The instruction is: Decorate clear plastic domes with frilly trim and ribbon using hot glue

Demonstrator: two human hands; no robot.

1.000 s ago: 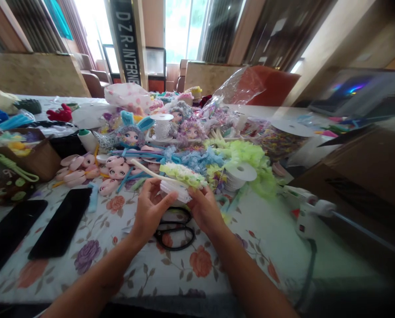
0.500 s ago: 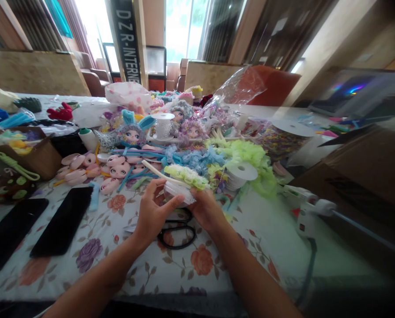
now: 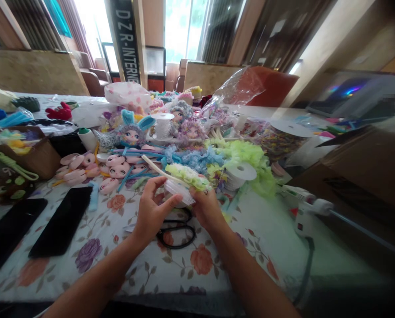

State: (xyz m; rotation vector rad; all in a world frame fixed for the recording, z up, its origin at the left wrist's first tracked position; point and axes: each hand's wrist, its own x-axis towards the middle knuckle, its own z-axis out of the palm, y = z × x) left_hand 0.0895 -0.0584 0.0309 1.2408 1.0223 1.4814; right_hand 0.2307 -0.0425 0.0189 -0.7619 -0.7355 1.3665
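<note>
Between both hands is a small craft piece with a pale yellow-green ruffle (image 3: 188, 176), a cream fuzzy stem (image 3: 156, 165) and a round whitish translucent part (image 3: 176, 193). My left hand (image 3: 153, 210) curls around the whitish part from the left, thumb and fingers bent against it. On the right, my right hand (image 3: 206, 207) pinches the ruffle end; its fingertips are partly hidden behind the piece. Below the hands lie scissors (image 3: 177, 236) with black handles on the flowered cloth (image 3: 118, 251).
Several doll faces (image 3: 118, 171) lie to the left, with two black phones (image 3: 61, 221) nearer. Behind are green ruffled trim (image 3: 250, 163), a white spool (image 3: 239, 174) and finished doll heads (image 3: 131, 132). A white glue gun (image 3: 303, 212) and cardboard box (image 3: 359, 176) are at right.
Both hands stay in nearly the same place. The ruffled piece has tilted slightly, with its right end a little lower.
</note>
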